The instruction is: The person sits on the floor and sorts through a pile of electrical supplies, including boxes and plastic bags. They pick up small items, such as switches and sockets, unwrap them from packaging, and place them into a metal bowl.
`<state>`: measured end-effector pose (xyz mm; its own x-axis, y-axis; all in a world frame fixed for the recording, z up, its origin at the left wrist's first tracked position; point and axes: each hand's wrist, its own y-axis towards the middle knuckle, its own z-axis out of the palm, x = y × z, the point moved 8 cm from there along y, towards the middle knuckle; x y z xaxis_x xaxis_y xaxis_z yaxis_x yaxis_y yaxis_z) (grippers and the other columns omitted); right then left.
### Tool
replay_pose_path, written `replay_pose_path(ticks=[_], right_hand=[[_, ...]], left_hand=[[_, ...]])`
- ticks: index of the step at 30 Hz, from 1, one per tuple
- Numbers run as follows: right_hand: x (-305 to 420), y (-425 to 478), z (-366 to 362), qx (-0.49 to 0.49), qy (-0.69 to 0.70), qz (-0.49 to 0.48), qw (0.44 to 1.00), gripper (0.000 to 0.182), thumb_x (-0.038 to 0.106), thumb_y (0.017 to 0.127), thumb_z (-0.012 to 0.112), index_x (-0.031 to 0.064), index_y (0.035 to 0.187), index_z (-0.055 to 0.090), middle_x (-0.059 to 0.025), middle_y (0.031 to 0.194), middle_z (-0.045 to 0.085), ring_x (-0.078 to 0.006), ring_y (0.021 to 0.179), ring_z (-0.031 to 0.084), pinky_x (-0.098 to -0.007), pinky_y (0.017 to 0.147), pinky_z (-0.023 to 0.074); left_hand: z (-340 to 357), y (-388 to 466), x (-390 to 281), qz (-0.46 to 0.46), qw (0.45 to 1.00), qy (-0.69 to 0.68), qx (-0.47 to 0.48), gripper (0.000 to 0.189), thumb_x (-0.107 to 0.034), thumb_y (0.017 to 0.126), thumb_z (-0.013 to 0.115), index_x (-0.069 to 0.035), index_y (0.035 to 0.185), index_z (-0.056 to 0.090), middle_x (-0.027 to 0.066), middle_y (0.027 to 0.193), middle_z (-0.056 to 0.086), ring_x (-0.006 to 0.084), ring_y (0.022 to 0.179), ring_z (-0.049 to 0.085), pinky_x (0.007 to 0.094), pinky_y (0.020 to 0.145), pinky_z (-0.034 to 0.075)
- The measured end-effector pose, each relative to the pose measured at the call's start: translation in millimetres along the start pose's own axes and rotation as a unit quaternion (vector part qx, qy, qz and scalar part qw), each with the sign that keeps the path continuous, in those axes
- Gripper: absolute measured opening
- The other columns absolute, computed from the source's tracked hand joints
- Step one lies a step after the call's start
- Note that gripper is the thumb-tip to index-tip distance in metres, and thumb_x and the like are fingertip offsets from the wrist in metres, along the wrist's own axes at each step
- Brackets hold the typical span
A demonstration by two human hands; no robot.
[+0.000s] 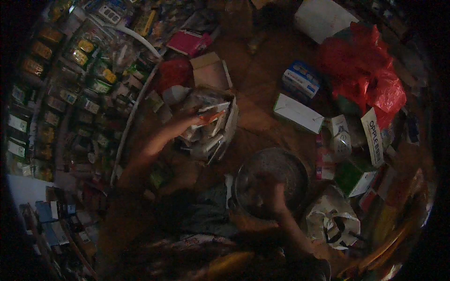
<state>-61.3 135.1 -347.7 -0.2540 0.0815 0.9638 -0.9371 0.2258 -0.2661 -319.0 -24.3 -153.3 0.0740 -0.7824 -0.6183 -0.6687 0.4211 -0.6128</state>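
My left hand reaches into an open container of pale packets and wrappers. An orange strip-like thing lies right at its fingertips; blur and dim light hide whether the fingers grip it. Lower down, my right hand is over a round, dark basin that looks like metal. Shadow covers those fingers, so what they touch or hold cannot be made out. The basin stands just in front of my knees, to the right of the container.
Racks of packaged goods line the left side behind a pale rail. Right of centre are a white box, a blue-and-white box, a red plastic bag and a green-and-white box. An open pale bag stands near my right forearm.
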Motion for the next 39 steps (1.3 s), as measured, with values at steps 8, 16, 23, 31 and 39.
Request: replay_pose_path(ticks=[8,16,23,31,39], right_hand=[[53,-15,36,0.1,-0.344,-0.104,0.928,0.031,0.01,0.086,0.054,0.006,0.117,0.056,-0.0186,0.105,0.062,-0.0344,0.095,0.061,-0.0403,0.076,0.0505],[81,-29,22,0.082,-0.388,-0.104,0.912,0.035,0.012,0.079,0.057,0.0072,0.113,0.059,-0.016,0.104,0.062,-0.0321,0.088,0.064,-0.0408,0.077,0.0516],[5,-29,19,0.096,-0.414,-0.095,0.9,0.035,0.017,0.077,0.06,0.0085,0.111,0.059,-0.012,0.111,0.061,-0.0308,0.098,0.061,-0.039,0.082,0.0514],[-33,-39,-38,0.03,-0.546,-0.102,0.831,0.036,0.026,0.08,0.058,0.013,0.113,0.059,-0.0112,0.11,0.062,-0.0309,0.091,0.062,-0.0434,0.074,0.0516],[-84,-41,-184,-0.262,-0.494,0.109,0.822,0.046,0.026,0.083,0.057,0.0092,0.125,0.05,-0.0191,0.115,0.054,-0.0368,0.091,0.059,-0.0455,0.072,0.0495]], left_hand=[[2,75,75,0.269,0.963,0.033,-0.006,0.064,-0.051,0.084,0.057,-0.009,0.132,0.047,0.0189,0.118,0.056,0.032,0.108,0.055,0.0361,0.088,0.043],[30,35,90,0.248,0.808,0.352,-0.402,0.074,-0.053,0.088,0.049,-0.01,0.144,0.027,0.0257,0.141,0.032,0.0441,0.125,0.038,0.0509,0.097,0.037],[-6,90,125,0.186,0.846,0.426,-0.26,0.067,-0.047,0.089,0.053,-0.018,0.144,0.029,0.0219,0.148,0.021,0.0418,0.132,0.029,0.0509,0.104,0.031],[8,50,-4,0.195,0.856,0.366,-0.308,0.051,-0.035,0.093,0.053,-0.007,0.133,0.042,0.0215,0.135,0.043,0.0376,0.124,0.043,0.0414,0.098,0.039],[-1,86,59,0.325,0.792,0.405,-0.322,0.05,-0.034,0.093,0.052,-0.004,0.132,0.044,0.0201,0.132,0.048,0.0326,0.127,0.041,0.0421,0.106,0.029]])
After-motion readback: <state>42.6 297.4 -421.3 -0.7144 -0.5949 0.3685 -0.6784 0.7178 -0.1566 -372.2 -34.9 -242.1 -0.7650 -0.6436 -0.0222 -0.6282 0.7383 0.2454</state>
